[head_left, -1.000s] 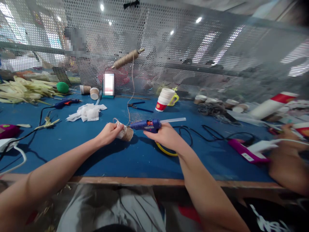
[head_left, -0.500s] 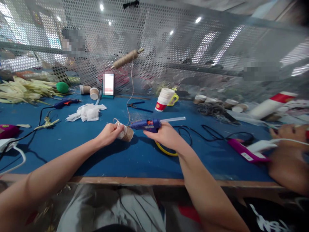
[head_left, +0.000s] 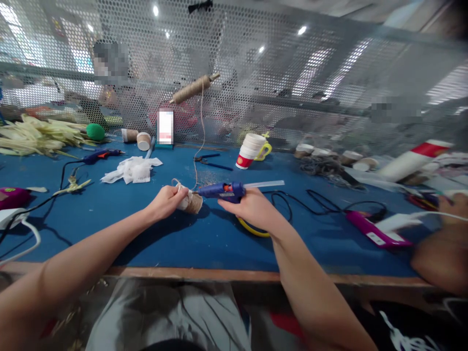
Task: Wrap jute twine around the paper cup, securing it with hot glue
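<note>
My left hand [head_left: 169, 201] is closed round a small paper cup [head_left: 192, 204], tilted on its side and partly wrapped in brown twine. In my right hand [head_left: 254, 207] is a blue hot glue gun [head_left: 223, 191], a clear glue stick jutting from its back. Its nozzle points left and meets the cup's side, near my left fingertips; whether glue is coming out is too small to tell. A strand of twine [head_left: 196, 168] runs up from the cup to a twine spool [head_left: 192, 89] on the mesh panel. My fingers hide part of the cup.
Stacked paper cups [head_left: 251, 151], pliers [head_left: 215, 162] and white tissue-like pieces [head_left: 132, 169] lie beyond my hands. Yellow scissors-like handles [head_left: 252, 229] show below my right hand. A second glue gun [head_left: 100, 156] is left; a purple power strip [head_left: 375, 230] and a co-worker's arm [head_left: 444, 253] are right.
My hands, the cup and the glue gun hold nearly the same place. At the far right, the co-worker's hand has shifted to the right, uncovering items on the table.
</note>
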`<state>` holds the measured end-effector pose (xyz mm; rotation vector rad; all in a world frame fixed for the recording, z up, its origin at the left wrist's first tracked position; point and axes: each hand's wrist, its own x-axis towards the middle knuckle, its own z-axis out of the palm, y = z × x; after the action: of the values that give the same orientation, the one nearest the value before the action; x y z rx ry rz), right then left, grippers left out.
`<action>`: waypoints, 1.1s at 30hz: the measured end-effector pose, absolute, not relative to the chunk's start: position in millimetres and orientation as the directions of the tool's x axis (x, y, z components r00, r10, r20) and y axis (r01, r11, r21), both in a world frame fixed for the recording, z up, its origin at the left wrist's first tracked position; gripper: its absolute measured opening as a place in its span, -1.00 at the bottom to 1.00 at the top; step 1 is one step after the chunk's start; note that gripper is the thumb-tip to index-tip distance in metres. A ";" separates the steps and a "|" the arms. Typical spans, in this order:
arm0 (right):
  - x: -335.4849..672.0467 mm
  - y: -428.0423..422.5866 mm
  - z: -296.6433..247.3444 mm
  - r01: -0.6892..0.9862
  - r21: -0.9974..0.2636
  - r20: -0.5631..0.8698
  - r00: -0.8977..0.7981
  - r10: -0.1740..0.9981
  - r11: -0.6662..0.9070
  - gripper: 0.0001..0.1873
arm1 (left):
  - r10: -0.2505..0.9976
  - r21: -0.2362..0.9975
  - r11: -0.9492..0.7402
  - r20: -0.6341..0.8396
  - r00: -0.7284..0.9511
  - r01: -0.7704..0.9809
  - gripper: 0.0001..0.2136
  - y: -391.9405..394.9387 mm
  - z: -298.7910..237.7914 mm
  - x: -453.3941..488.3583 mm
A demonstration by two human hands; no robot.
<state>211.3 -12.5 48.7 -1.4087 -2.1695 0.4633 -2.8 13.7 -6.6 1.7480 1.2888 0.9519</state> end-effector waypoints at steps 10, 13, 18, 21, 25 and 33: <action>205.0 -23.3 56.1 0.780 -0.434 0.232 -0.386 0.893 0.450 -0.82 | 0.976 0.933 -0.157 0.098 0.193 0.324 -0.59 17.6 -7.4 -1.6; 203.7 -25.6 56.7 0.793 -0.415 0.211 -0.392 0.895 0.446 -0.83 | 0.982 0.928 -0.138 0.082 0.172 0.345 -0.59 18.1 -7.6 -2.0; 203.4 -25.7 56.3 0.806 -0.404 0.196 -0.385 0.902 0.432 -0.83 | 0.979 0.931 -0.142 0.082 0.187 0.337 -0.58 17.9 -7.4 -2.2; 204.4 -23.7 56.2 0.807 -0.401 0.228 -0.370 0.901 0.433 -0.83 | 0.977 0.932 -0.144 0.081 0.196 0.332 -0.58 17.2 -7.1 -1.6; 205.1 -23.2 56.0 0.804 -0.401 0.240 -0.371 0.897 0.440 -0.83 | 0.981 0.915 -0.149 0.089 0.172 0.375 -0.58 17.2 -7.5 -1.3; 205.4 -23.6 54.1 0.795 -0.403 0.244 -0.384 0.891 0.453 -0.82 | 0.977 0.925 -0.154 0.091 0.192 0.348 -0.57 16.9 -6.8 -1.3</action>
<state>205.4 -23.6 54.1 -1.4164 -2.2852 0.3056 -1.3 16.9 -6.8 1.6502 1.2742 0.9696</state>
